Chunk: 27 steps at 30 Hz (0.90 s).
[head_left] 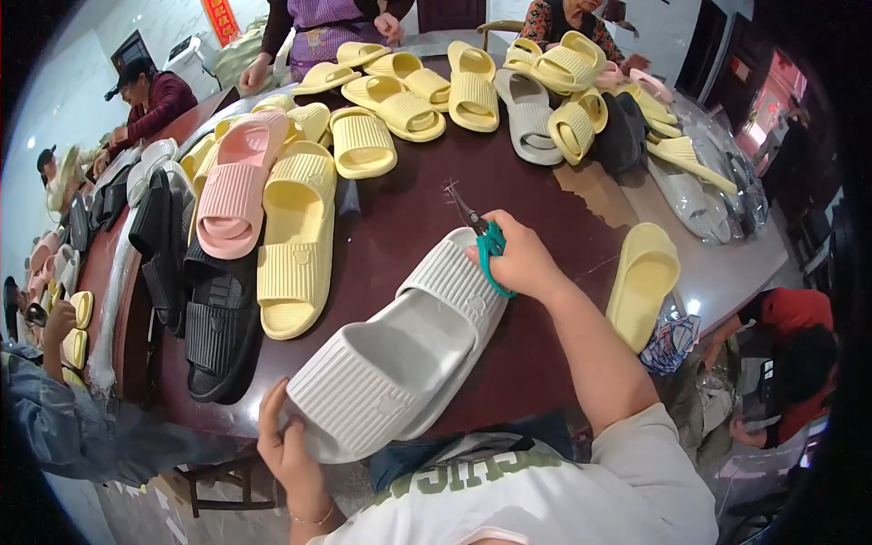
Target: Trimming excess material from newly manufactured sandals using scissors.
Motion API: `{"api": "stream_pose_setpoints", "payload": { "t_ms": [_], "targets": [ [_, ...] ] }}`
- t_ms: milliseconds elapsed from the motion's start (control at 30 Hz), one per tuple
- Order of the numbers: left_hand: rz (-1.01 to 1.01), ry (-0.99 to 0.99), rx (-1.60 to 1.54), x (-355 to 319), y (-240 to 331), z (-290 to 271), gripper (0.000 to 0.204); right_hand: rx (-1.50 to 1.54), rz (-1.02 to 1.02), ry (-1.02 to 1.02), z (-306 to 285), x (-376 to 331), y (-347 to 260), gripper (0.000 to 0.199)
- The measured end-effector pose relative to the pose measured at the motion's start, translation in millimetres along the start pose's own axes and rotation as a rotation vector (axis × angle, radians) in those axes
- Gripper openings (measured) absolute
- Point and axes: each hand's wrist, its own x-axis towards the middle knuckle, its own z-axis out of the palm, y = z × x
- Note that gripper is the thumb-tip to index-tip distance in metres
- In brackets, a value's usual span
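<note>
Head view. 1 grey slide sandal (400,350) lies sole-down on the near part of a dark brown table (409,213), close to its edge and directly in front of the person. Its long axis runs diagonally, from lower left to upper right; the ribbed strap end points up and right, away from the person, and the ribbed heel end points toward the left hand. The left hand (289,445) cups the heel end, fingers curled against its rim. The right hand (522,263) rests at the strap end, closed around the green handles of small snips (481,238); the dark blades point up and left, just beyond the strap.

Surface: the table is glossy and curved at its rim. Yellow slides (295,245) lie in rows across it, with 1 pink slide (238,186), black slides (218,327) at the left and a grey pair (527,113) farther back. 1 yellow slide (643,282) lies to the right of the forearm.

Room: other people sit around the far and left sides of the table; walls are pale.
</note>
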Motion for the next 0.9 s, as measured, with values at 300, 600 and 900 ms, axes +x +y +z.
{"api": "stream_pose_setpoints", "payload": {
  "t_ms": [300, 600, 900],
  "targets": [
    [0.219, -0.172, 0.234, -26, -4, 39, 0.053, -0.273, -0.110, 0.105, -3, 1, 6, 0.030],
    [0.375, -0.361, 0.291, -27, -2, 41, 0.099, -0.380, -0.335, 0.085, 4, -13, -13, 0.028],
    [0.596, -0.300, 0.551, -23, -4, 53, 0.094, -0.480, 0.021, 0.185, -18, 5, 26, 0.030]
  ]
}}
